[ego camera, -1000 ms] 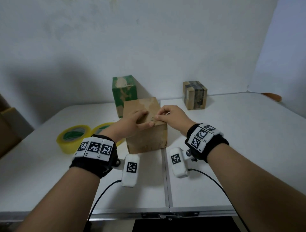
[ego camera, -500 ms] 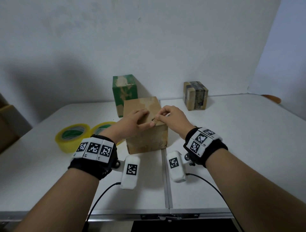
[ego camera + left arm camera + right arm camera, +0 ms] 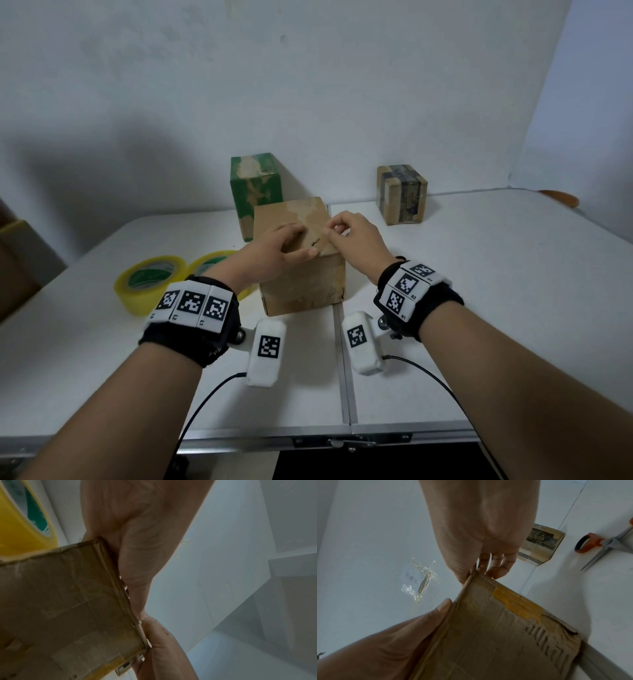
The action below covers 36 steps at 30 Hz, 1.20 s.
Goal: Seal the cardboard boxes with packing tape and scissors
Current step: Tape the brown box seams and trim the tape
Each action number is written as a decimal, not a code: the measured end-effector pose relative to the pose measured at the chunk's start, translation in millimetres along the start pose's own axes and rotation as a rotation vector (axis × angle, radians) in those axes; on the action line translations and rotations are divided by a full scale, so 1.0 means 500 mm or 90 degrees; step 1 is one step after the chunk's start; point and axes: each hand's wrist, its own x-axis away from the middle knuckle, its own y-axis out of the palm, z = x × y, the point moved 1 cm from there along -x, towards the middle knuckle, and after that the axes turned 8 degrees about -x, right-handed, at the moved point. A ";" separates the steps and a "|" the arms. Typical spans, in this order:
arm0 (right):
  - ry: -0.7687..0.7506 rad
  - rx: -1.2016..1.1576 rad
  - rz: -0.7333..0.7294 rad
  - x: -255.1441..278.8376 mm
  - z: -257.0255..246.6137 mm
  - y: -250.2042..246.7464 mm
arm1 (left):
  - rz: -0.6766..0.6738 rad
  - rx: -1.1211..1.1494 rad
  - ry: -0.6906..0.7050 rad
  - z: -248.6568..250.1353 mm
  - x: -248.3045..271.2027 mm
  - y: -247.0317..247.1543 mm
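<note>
A plain brown cardboard box stands at the table's middle. My left hand lies on its top, fingers pressing down and the thumb stretched along the near top edge. My right hand pinches thumb and forefinger at the top flap's edge near the seam, its other fingers curled. What sits between the pinch is too small to tell. Two yellow tape rolls lie left of the box, the nearer one beside my left wrist. Orange-handled scissors lie far right.
A green box stands behind the brown one by the wall. A small taped box stands at the back right. A crumpled piece of clear tape with a label sticks to the wall. Bare white table extends right.
My right hand's pinch has shifted slightly farther back along the box top. The left hand has stayed pressed on the box.
</note>
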 end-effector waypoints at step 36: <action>-0.045 -0.371 -0.166 -0.036 -0.234 0.006 | 0.211 0.038 0.044 -0.027 0.113 -0.184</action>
